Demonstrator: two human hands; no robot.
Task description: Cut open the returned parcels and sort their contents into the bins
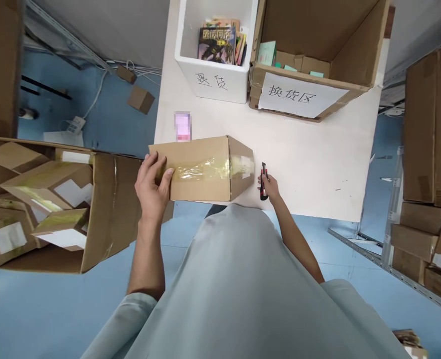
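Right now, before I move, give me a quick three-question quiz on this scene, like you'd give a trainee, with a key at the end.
1. Pick one. The left hand rests on: (a) the floor, (b) the carton, (c) the shirt.
2. True or false: the books are in the white box.
3. What does the right hand hold, and beside which end of the carton?

Key:
1. b.
2. True.
3. A cutter, beside the end away from the left hand.
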